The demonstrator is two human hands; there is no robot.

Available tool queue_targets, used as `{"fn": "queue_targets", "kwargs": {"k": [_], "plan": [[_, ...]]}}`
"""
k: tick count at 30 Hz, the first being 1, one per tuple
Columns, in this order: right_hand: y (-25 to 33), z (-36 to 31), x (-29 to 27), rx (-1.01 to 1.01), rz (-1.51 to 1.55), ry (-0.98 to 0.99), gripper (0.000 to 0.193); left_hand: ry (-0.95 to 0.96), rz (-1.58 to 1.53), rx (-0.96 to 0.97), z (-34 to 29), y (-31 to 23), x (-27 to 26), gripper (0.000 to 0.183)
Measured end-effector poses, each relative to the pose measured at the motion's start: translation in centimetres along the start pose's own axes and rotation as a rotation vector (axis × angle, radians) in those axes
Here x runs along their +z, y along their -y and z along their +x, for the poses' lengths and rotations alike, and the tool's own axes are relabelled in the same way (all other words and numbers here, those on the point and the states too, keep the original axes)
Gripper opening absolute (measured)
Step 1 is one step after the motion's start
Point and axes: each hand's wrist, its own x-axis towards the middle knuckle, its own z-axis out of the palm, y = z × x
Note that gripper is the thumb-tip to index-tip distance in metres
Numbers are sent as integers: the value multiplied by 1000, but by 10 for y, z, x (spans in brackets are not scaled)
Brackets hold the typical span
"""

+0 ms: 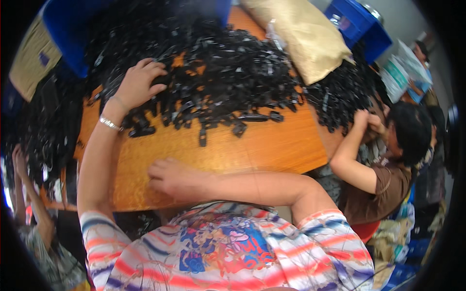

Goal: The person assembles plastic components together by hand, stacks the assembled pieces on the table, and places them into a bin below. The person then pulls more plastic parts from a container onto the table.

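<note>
- Wooden table [276, 140], orange-brown; its bare wood is the centre of my clock, with twelve straight ahead of the seated worker.
- Broad heap of small black pieces [233, 72], covering the table's far half from ten round to one o'clock.
- The worker's striped shirt [291, 247], at six, white with red and blue bands.
- Blue bin [66, 36], toward eleven, black pieces crowding between its walls.
- A co-worker in a brown top [357, 203], at four, hands together beside another black heap [335, 99].
- Tan sack [310, 36], at one, lying against the main heap's edge.
- Right hand [177, 179], at eight, blurred above the bare wood near the worker's body; I cannot tell whether it grips anything.
- Left hand [143, 81], at ten, over the heap's near-left side, fingers bent and thumb apart; I cannot tell if a piece is held among so much black.
- Pale metallic bracelet [110, 123], around the left wrist.
- Single black piece [203, 137], near eleven, at the heap's ragged near edge.
</note>
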Motion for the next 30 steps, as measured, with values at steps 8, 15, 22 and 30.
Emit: {"fn": "queue_targets", "kwargs": {"k": [8,15,22,30], "plan": [[7,6,-16,-8,1,25,31,-179,-201,-125,-14,50,-12,36],[2,11,-16,13,40,73,38,-447,116,-528,11,183,25,64],[-4,10,-15,69,129,69,44,-159,-28,-849,51,209,24,87],[-1,15,-18,80,89,93,40,-266,-1,-625,44,175,27,73]]}}
